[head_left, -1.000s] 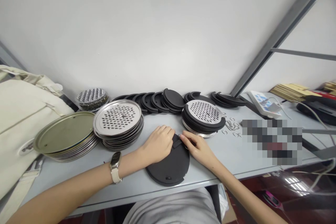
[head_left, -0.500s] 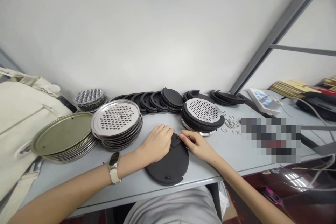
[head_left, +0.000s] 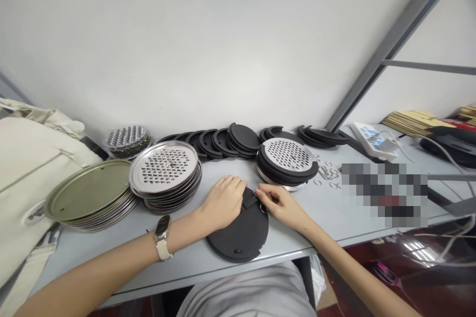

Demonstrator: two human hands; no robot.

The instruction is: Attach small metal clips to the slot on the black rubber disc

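Note:
A round black disc (head_left: 238,237), with a small slot near its front and a raised rectangular part at its back, lies on the table before me. My left hand (head_left: 225,203), a watch on its wrist, is closed over the disc's back left edge with curled fingers; the fingertips are partly hidden. At the back right edge, my right hand (head_left: 279,208) pinches a small metal ring between thumb and forefinger. Another metal ring (head_left: 263,208) shows under those fingers. To the right lie several loose metal rings (head_left: 327,172).
Grater plates (head_left: 169,166) and oval green-topped trays (head_left: 92,188) are stacked on the left, beside a cream bag (head_left: 33,158). Black crescent-edged discs (head_left: 243,137) line the wall. A black-rimmed grater stack (head_left: 288,156) stands behind my right hand. A grey metal post (head_left: 390,49) rises at right.
My right hand has shifted very slightly at the disc's edge, and the ring beneath its fingers shows more clearly. My left hand and the disc stay almost in place.

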